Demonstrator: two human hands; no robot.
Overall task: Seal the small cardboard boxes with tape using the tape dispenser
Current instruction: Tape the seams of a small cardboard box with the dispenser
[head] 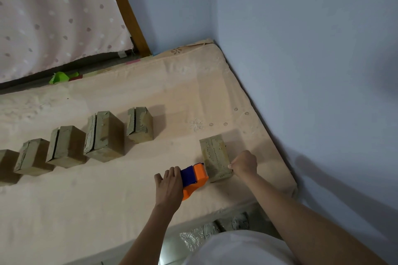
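At lower centre, the orange-and-blue plastic tape dispenser (193, 179) is being gripped by the left hand (170, 187) against the small taped cardboard box (215, 158); the box's near corner is being pinched by the right hand (245, 162), fingertips hidden.

Green scrap (62, 77) beside dotted curtain (53, 17).

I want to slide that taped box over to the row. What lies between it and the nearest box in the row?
Only bare mattress cover lies between the box being taped and the nearest row box, as the head view shows.
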